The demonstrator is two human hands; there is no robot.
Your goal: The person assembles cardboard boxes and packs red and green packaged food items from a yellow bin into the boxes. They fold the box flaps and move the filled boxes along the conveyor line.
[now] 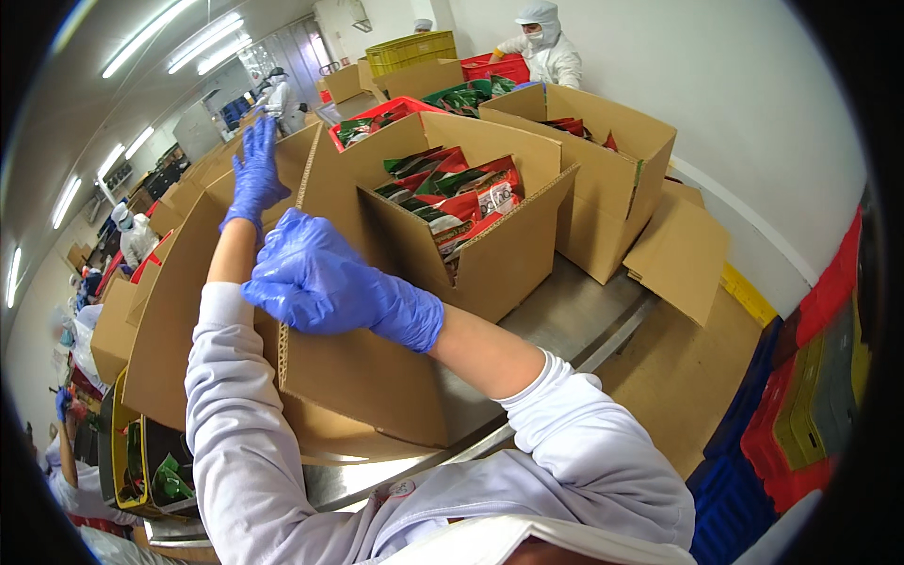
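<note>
In a blue glove, my left hand [252, 174] is stretched out with its fingers extended, at the far side of a cardboard box [363, 386] standing before me. My right hand [325, 278], also blue-gloved, is closed in a fist over the edge of that box's raised cardboard. Whatever the fist may hold is hidden. Just beyond stands an open carton [504, 259] filled with red and green packets [461, 193]. To its right is another open carton [603, 207] with similar packets inside.
The boxes stand on a metal table [565, 325]. Folded cardboard [683, 250] lies at its right edge. Coloured crates [800, 405] are stacked at the right, and a yellow crate [410, 54] sits at the back. A co-worker [551, 52] in white stands behind the boxes; others are at left.
</note>
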